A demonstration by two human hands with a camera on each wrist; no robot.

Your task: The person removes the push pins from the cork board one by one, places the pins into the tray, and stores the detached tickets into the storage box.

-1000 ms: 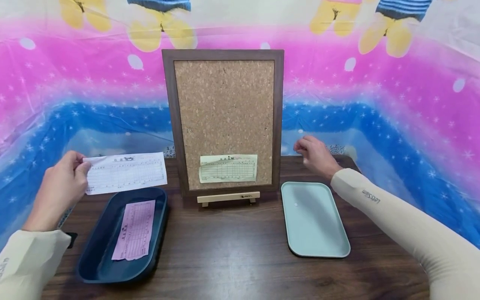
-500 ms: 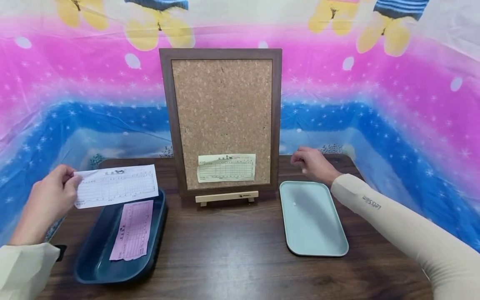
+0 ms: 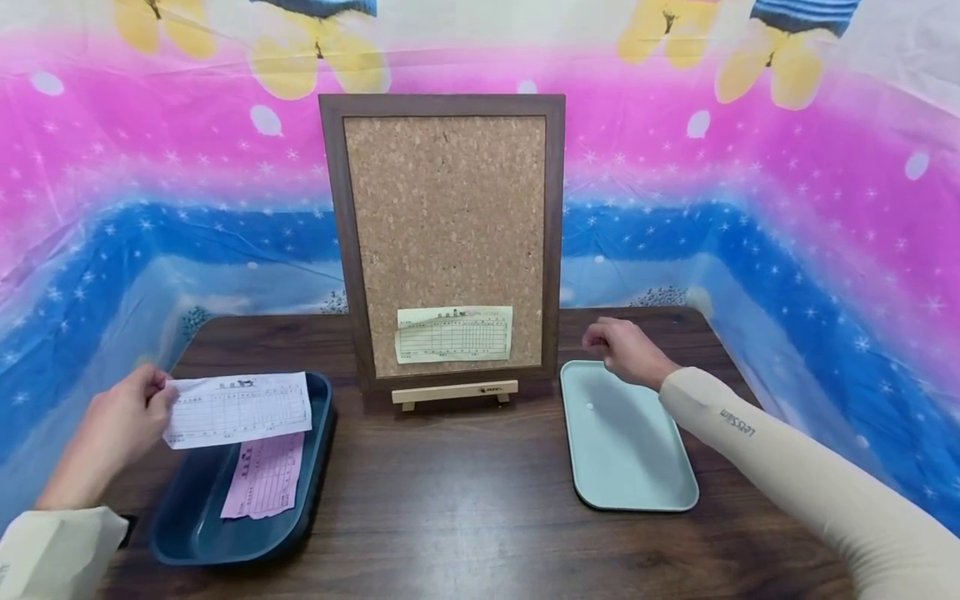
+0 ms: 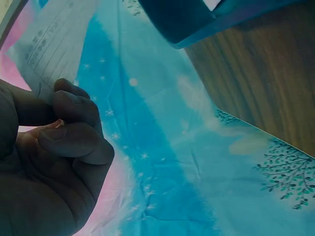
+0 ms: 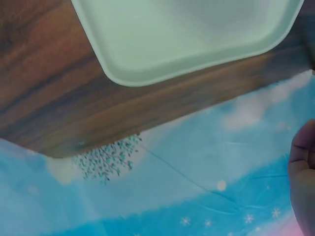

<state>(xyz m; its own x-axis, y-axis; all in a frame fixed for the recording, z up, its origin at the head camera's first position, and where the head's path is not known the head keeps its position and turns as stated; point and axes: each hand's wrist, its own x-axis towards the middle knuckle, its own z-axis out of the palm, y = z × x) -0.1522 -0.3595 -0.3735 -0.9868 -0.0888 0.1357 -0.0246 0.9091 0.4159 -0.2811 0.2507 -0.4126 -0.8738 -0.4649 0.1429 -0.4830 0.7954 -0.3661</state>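
My left hand [image 3: 127,425] pinches the left end of a white printed form slip [image 3: 238,408] between thumb and fingers. The slip hangs over the far part of a dark blue tray [image 3: 322,467], overlapping a pink form slip [image 3: 262,483] that lies inside. My right hand [image 3: 626,350] is over the far edge of a pale green tray [image 3: 637,467], fingers curled with tips close together; I cannot tell whether something small is between them. A small white dot [image 3: 589,407] shows on the green tray. The right wrist view catches only part of that hand [image 5: 304,172].
A framed cork board [image 3: 450,208] stands upright at the back middle, with a pale green form slip [image 3: 454,335] on its lower part. Its light wooden stand [image 3: 454,392] rests on the brown table [image 3: 450,492]. A patterned cloth [image 3: 637,167] surrounds the table's back and sides.
My left hand has lowered the white slip, which now covers the upper part of the pink one. The right hand has come down to the green tray's far edge, fingers still curled.
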